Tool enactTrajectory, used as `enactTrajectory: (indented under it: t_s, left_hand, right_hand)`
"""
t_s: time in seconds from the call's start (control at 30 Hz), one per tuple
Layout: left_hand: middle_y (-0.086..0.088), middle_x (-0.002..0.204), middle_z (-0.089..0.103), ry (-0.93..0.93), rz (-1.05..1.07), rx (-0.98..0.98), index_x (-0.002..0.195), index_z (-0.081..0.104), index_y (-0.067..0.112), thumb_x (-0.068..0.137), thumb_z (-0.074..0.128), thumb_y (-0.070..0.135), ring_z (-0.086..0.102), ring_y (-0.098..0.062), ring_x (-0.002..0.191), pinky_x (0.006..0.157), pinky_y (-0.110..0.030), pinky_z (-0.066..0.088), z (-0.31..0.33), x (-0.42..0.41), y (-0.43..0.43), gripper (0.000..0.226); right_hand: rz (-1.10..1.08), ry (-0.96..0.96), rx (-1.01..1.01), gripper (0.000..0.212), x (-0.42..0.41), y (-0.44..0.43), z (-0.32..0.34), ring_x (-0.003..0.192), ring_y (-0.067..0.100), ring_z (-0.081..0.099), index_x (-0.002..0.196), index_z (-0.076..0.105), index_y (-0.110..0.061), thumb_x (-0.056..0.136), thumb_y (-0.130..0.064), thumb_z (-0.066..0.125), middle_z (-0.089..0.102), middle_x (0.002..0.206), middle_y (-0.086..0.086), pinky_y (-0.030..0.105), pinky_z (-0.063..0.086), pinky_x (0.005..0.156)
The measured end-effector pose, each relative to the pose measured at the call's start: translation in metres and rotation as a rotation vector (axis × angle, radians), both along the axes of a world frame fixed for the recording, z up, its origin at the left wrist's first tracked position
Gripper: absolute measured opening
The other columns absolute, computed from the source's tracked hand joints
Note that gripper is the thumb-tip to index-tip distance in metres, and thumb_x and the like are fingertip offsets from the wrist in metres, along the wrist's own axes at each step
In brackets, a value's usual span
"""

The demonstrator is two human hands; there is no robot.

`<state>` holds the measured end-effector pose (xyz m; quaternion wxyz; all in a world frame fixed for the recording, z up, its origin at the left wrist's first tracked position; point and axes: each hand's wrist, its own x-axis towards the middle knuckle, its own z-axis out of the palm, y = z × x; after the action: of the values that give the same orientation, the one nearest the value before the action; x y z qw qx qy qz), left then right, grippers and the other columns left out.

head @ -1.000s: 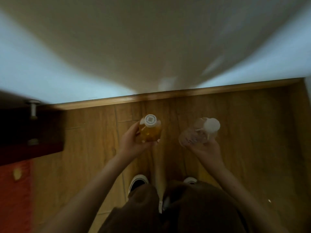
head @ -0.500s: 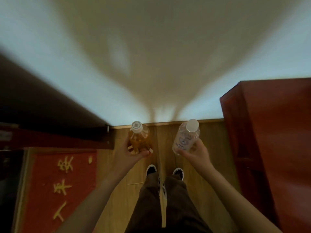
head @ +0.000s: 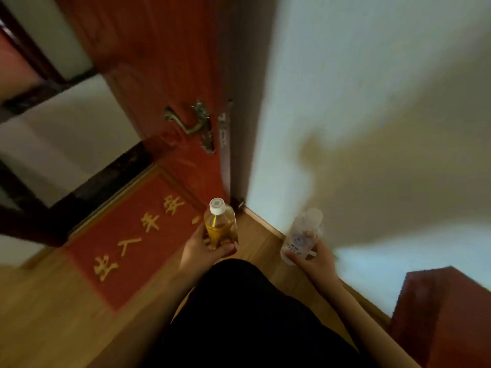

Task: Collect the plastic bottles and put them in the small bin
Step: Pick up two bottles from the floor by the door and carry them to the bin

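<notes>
My left hand (head: 199, 250) grips an upright plastic bottle of yellow liquid (head: 219, 226) with a white cap. My right hand (head: 316, 258) holds a clear, near-empty plastic bottle (head: 301, 236) with a white cap, tilted slightly to the right. Both bottles are held in front of my body, above the wooden floor. No bin shows in the head view.
A red wooden door (head: 170, 75) with a brass lever handle (head: 186, 123) stands open ahead. A red doormat with gold characters (head: 132, 232) lies on the floor at the left. A white wall (head: 372, 102) fills the right, and a red cabinet corner (head: 446, 314) sits at the lower right.
The view has swung left from the wall to the open door and doormat. Both hands still hold their bottles in front of me.
</notes>
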<state>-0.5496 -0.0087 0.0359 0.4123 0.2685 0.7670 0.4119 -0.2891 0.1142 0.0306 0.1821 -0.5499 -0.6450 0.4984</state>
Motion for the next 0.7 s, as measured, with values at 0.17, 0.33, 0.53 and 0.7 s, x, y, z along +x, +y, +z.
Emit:
enactTrajectory:
  t_s: [0.17,0.33,0.53,0.7]
  left_hand:
    - [0.017,0.096,0.066,-0.005,0.425,-0.033,0.118,0.053,0.034,0.061,0.087,0.036,0.063,-0.001,0.089,0.079,-0.021,0.049,-0.013,0.031,-0.101,0.067]
    - [0.011,0.094,0.069,-0.004,0.838,-0.094,0.099,0.056,0.039,0.061,0.088,0.029,0.066,-0.005,0.089,0.076,-0.025,0.052,-0.023,0.093,-0.192,0.051]
    - [0.011,0.093,0.069,0.007,1.228,-0.151,0.102,0.059,0.032,0.064,0.087,0.024,0.064,-0.002,0.089,0.076,-0.027,0.053,-0.023,0.170,-0.282,0.047]
    - [0.004,0.092,0.072,-0.046,1.507,-0.128,0.099,0.060,0.033,0.065,0.087,0.019,0.069,-0.004,0.085,0.072,-0.028,0.057,-0.029,0.208,-0.340,0.046]
  right_hand:
    - [0.399,-0.063,-0.051,0.061,-0.029,-0.006,-0.023,0.093,0.007,0.071,0.118,0.059,-0.033,0.064,-0.048,0.086,0.073,0.106,-0.009,0.037,0.061,0.083]
    - [0.754,-0.078,-0.123,0.053,-0.069,-0.035,-0.022,0.095,-0.001,0.057,0.117,0.047,-0.032,0.079,-0.023,0.082,0.056,0.101,-0.028,0.005,0.041,0.072]
    - [1.062,-0.126,-0.252,0.063,-0.101,-0.094,-0.033,0.106,0.006,0.063,0.113,0.052,-0.050,0.059,-0.062,0.082,0.065,0.114,-0.019,0.026,0.051,0.087]
    - [1.274,-0.146,-0.248,0.057,-0.150,-0.174,-0.032,0.097,0.003,0.064,0.112,0.050,-0.041,0.078,-0.007,0.080,0.061,0.112,-0.011,0.012,0.052,0.072]
